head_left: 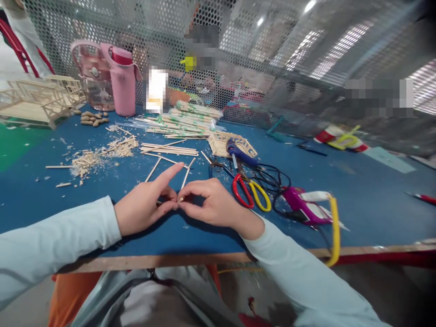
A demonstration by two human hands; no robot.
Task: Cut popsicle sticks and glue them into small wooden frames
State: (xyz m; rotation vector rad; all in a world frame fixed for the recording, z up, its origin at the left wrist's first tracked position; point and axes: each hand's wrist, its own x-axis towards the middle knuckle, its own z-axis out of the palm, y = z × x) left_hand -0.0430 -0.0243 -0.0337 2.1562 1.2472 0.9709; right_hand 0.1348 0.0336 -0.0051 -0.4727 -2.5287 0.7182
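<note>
Near the table's front edge my two hands meet over a small frame of thin wooden sticks (pixel 153 170). My left hand (pixel 145 204) pinches at the frame's near corner, its index finger stretched forward. With thumb and index finger my right hand (pixel 213 202) grips the end of a wooden stick (pixel 180 200) at that same corner. The fingers hide most of the joint. Just right of my right hand lie pliers with red and yellow handles (pixel 243 190). Farther right is a purple and white glue gun (pixel 306 206) with a yellow glue stick (pixel 335 227) at it.
Broken stick pieces (pixel 88 161) lie scattered at left. Bundled sticks (pixel 187 119) and loose sticks (pixel 170 149) lie behind the frame. A pink bottle (pixel 123 84), peanuts (pixel 91 119) and a wooden model (pixel 37 102) stand at back left. A perforated metal screen (pixel 238 104) borders the table.
</note>
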